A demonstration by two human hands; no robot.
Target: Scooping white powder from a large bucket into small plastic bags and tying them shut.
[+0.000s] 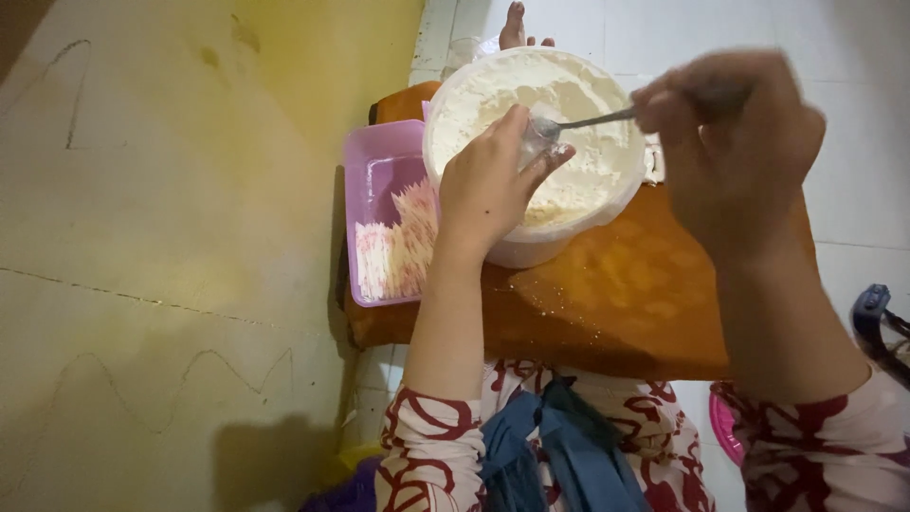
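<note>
A white round tub [550, 248] full of pale flour [569, 104] stands on a small orange table [626, 303]. My left hand [488, 185] is over the tub's near rim and pinches a small clear bag or cup [538, 144] above the flour. My right hand [735, 142] grips the handle of a metal spoon [588, 121], whose bowl rests at the mouth of that small clear thing. Flour dust lies on the table by the tub.
A pink plastic box [374, 180] with pale strips inside sits left of the tub on the table. A yellow wall [171, 237] is at the left. White floor tiles [853, 57] lie beyond, with a bare foot [514, 27] at the top. A pink object [722, 427] lies below the table.
</note>
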